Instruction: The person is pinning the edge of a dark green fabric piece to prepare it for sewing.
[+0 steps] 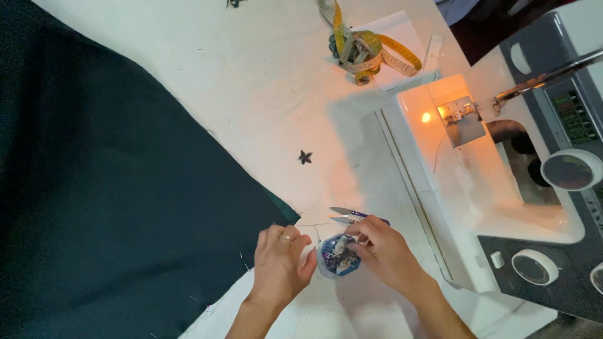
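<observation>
Item: small round pin box [340,255], blue with a clear rim, lying on the white table [264,75] directly between the two hands.

Left hand [279,267]: resting palm down on the table, fingers loosely curled, a ring showing on one finger; the thumb is reaching toward the left edge of the pin box. It is gripping nothing that can be seen. Its outer side is sitting at the border of the dark green fabric [107,201], which is spreading away to the far left of this hand.

Right hand [384,251]: fingertips [353,243] are pinching together over the top of the pin box, touching its contents; whether a pin is being held cannot be told at this size.

Thread snips [349,216]: lying just beyond the right hand's knuckles, silver blades pointing left, blue handle partly hidden behind the fingers.

Small dark star-shaped scrap [304,157]: lying on the table well beyond both hands.

Yellow measuring tape [364,50]: lying coiled in a heap, far beyond the hands, partly on a white sheet.

Sewing machine [502,163]: standing to the right of the right hand, its lamp glowing orange over the needle plate.
</observation>
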